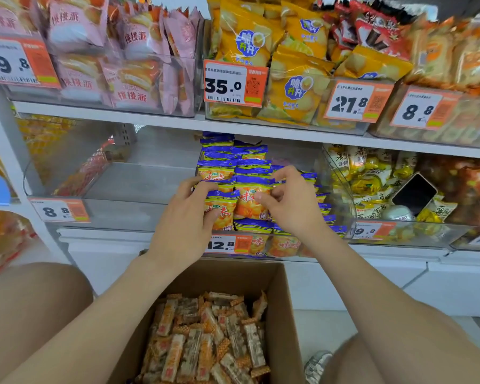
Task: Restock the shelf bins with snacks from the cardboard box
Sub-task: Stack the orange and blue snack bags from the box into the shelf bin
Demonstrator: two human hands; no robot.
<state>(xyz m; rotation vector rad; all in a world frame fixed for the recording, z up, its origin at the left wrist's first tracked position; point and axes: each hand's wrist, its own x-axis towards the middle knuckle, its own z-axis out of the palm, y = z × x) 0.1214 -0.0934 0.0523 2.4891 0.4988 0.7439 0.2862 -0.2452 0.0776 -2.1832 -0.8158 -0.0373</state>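
Observation:
Blue-and-orange snack packets stand in rows in a clear shelf bin tagged 12.8 on the lower shelf. My left hand grips one front packet at the bin's left side. My right hand pinches the top of a packet in the same bin. Below, between my knees, an open cardboard box holds several orange-wrapped snack bars.
To the left a clear bin tagged 8.8 is nearly bare. To the right a bin of yellow packets holds a black phone. The upper shelf carries pink, yellow and orange snack bags. My shoe rests beside the box.

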